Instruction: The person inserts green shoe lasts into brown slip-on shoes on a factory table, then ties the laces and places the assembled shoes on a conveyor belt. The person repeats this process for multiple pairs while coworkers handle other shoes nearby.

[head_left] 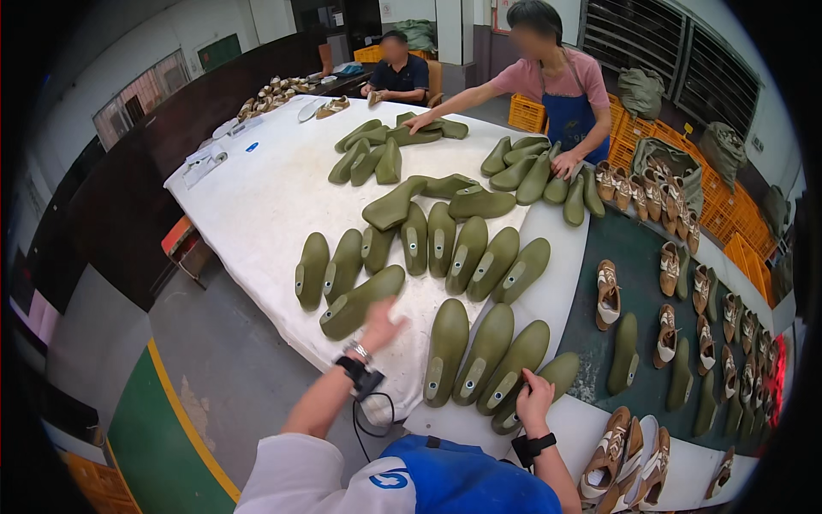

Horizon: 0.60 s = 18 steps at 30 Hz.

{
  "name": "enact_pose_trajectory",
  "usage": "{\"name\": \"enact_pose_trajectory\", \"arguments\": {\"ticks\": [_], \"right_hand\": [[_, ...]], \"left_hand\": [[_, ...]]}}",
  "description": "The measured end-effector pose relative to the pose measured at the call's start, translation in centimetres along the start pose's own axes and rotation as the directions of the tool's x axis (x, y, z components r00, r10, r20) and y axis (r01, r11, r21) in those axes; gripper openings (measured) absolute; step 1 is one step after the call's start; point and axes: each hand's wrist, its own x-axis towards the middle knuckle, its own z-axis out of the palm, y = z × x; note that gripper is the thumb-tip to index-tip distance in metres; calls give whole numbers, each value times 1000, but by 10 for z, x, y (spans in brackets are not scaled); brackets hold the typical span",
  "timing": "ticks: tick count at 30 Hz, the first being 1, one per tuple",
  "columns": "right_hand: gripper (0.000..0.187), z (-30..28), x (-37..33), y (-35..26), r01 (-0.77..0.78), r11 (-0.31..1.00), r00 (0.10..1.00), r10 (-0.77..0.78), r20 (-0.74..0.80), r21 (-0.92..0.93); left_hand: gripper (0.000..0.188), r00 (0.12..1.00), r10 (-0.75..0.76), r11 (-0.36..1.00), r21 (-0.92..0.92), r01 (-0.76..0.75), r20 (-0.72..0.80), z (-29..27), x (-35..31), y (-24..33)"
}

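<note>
So both hands are working well apart here. The right hand (537,401) is curling its fingers over the rightmost last (561,373) in a front row of four green shoe lasts (485,353), all lying by the edge of the white table (265,206); can't tell if it's actually gripping. The left hand (383,324) is blurring a bit, fingers spreading beside one slanting last (355,307), contact unclear. Eight more lasts (467,254) are lining up behind, and two co-workers (561,81) are handling stuff farther back.
</note>
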Motion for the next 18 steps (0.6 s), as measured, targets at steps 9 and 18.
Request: {"name": "enact_pose_trajectory", "arguments": {"ticks": [9,18], "right_hand": [[31,4,0,2,-21,1000,1000,21,-18,3],[32,7,4,8,-31,999,999,31,-41,-5]], "left_hand": [[60,901,-384,909,251,332,199,-65,27,-64],[64,820,-205,961,-50,273,535,7,-17,26]]}}
